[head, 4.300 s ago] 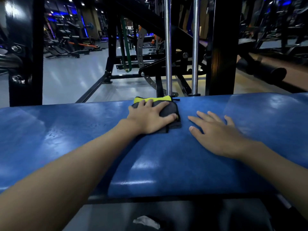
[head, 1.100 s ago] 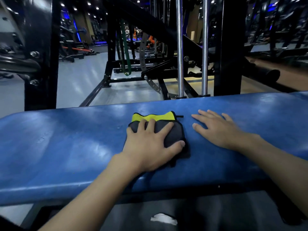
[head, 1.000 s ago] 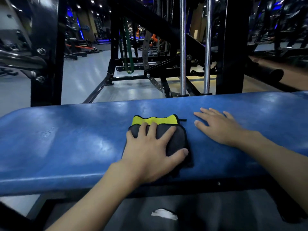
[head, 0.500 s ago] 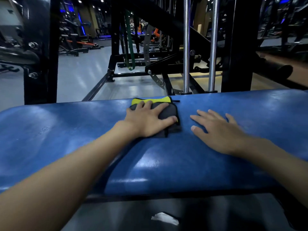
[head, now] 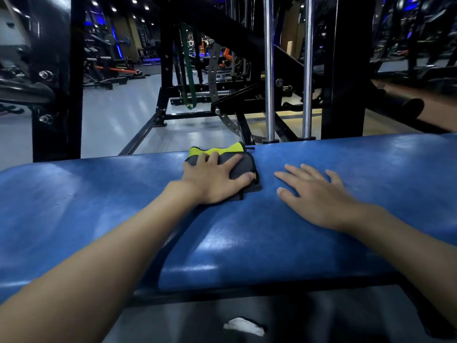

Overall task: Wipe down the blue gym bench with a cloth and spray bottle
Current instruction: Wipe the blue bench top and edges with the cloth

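The blue gym bench (head: 99,206) stretches across the view from left to right. A folded grey cloth with a yellow-green edge (head: 243,162) lies near the bench's far edge. My left hand (head: 217,180) presses flat on the cloth, fingers spread and straight. My right hand (head: 314,194) rests palm down on the bare bench pad to the right of the cloth, a short gap away. No spray bottle is in view.
Just behind the bench stand two chrome guide rods (head: 268,70) and a black upright post (head: 346,65). Another black post (head: 57,78) rises at the far left. A white scrap (head: 243,326) lies on the dark floor below the bench's near edge.
My left hand has pushed the cloth from the bench's near side out to its far edge. The right hand has stayed flat on the pad.
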Available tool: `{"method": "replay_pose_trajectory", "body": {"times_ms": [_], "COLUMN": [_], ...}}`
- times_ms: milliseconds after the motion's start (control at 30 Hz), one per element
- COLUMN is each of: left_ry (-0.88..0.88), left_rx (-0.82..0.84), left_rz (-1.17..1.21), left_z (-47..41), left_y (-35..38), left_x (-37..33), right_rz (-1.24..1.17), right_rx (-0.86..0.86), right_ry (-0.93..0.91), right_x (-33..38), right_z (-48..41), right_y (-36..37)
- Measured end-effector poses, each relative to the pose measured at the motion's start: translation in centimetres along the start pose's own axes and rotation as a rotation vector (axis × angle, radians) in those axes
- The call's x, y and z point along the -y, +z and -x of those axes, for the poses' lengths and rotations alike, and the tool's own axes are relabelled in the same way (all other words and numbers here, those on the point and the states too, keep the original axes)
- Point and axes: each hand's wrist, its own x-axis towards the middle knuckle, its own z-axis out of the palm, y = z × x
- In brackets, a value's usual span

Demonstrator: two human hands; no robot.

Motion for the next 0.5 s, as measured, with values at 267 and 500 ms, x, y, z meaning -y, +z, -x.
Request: {"method": "replay_pose_trajectory", "body": {"times_ms": [267, 500], "left_ry": [0.088, 0.026], "left_rx": [-0.07, -0.073], "left_rz": [-0.064, -0.045], "left_z": [12.6, 14.8], "left_y": [0.4, 0.8], "left_x": [-1.2, -2.2], "right_rz": [0.031, -0.023], "right_rx": [-0.019, -0.126], "right_ry": [-0.007, -0.028], "right_x": [0.1, 1.3], "right_z": [0.2, 0.1], "right_y": [-0.1, -1.1]}}
